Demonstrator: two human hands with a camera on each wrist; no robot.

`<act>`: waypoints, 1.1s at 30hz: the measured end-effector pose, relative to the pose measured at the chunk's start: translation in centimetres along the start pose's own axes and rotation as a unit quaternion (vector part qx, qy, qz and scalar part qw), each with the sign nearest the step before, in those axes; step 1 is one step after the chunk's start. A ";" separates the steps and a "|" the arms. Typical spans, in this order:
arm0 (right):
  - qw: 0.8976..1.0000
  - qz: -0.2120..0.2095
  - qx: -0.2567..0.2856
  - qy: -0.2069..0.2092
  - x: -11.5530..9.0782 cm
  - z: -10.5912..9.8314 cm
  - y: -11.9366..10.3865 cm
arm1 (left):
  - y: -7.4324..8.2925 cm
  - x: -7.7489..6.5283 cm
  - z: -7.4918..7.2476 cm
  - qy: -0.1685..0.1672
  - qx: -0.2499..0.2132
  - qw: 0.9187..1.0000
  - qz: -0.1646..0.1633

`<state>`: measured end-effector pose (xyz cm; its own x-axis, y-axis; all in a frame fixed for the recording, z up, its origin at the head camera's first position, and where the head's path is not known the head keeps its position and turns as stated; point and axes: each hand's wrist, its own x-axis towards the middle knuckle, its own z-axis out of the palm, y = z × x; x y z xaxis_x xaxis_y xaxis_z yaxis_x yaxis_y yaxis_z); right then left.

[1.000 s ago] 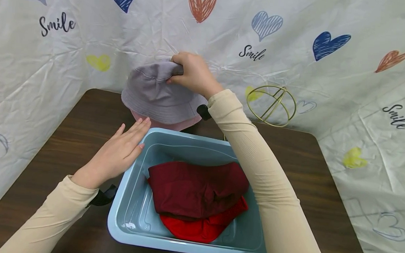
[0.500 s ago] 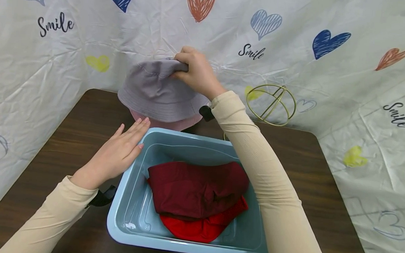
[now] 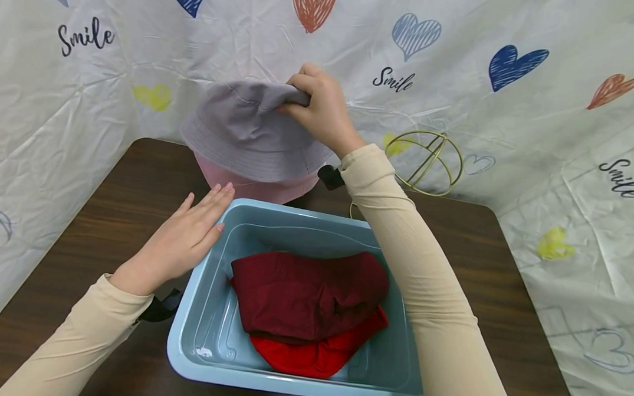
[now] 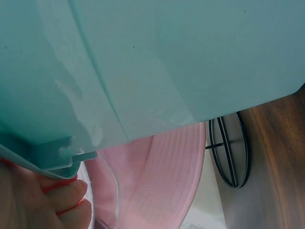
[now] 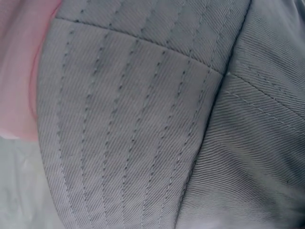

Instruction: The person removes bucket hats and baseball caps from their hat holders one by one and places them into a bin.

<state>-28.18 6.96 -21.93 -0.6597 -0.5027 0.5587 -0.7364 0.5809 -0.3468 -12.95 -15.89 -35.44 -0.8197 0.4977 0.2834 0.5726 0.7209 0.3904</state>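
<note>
My right hand [image 3: 323, 107] pinches the crown of a lavender-grey bucket hat [image 3: 240, 132], whose brim hangs down over a pink bucket hat [image 3: 266, 191] behind the basin. Stitched rows of the grey brim [image 5: 119, 119] fill much of the right wrist view. With fingers extended, my left hand [image 3: 185, 236] rests on the far left corner of the blue plastic basin [image 3: 295, 210]. Inside the basin a folded dark red fabric piece [image 3: 302, 292] lies over a bright red one [image 3: 299, 358]. The pink hat's brim [image 4: 162, 176] shows past the basin wall in the left wrist view.
A gold wire stand [image 3: 430, 163] with a round top stands at the back right, its base partly hidden by my right sleeve. The dark wooden table [image 3: 483, 276] ends at a white cloth backdrop [image 3: 562, 173] printed with hearts.
My right hand has risen and shifted slightly right, lifting the grey bucket hat so more of the pink one shows beneath. My left hand and the basin have stayed nearly still.
</note>
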 end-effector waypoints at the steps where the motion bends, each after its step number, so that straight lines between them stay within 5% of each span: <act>1: 1.000 0.005 0.000 0.004 -0.1 -0.1 0.0 | 0.0 0.0 0.0 -0.001 0.001 1.000 0.000; 7: 1.000 0.012 -0.005 0.027 -1.0 -1.1 0.4 | -0.1 0.1 -0.1 -0.005 0.003 1.000 -0.004; 16: 0.998 -0.038 -0.010 0.048 -3.1 -1.9 1.0 | 0.0 0.1 -0.2 -0.005 0.003 1.000 -0.004; 26: 0.994 0.016 0.030 -0.107 -4.2 -3.2 0.2 | 0.0 0.1 -0.2 -0.010 -0.002 1.000 -0.009; 33: 0.991 0.022 0.079 -0.106 -4.5 -3.1 0.0 | 0.0 0.1 -0.1 -0.008 -0.002 1.000 -0.007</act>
<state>-24.79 11.23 -22.07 -0.6955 -0.6128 0.3752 -0.7100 0.5058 -0.4900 -13.03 -15.91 -35.33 -0.8272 0.4960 0.2641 0.5618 0.7252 0.3980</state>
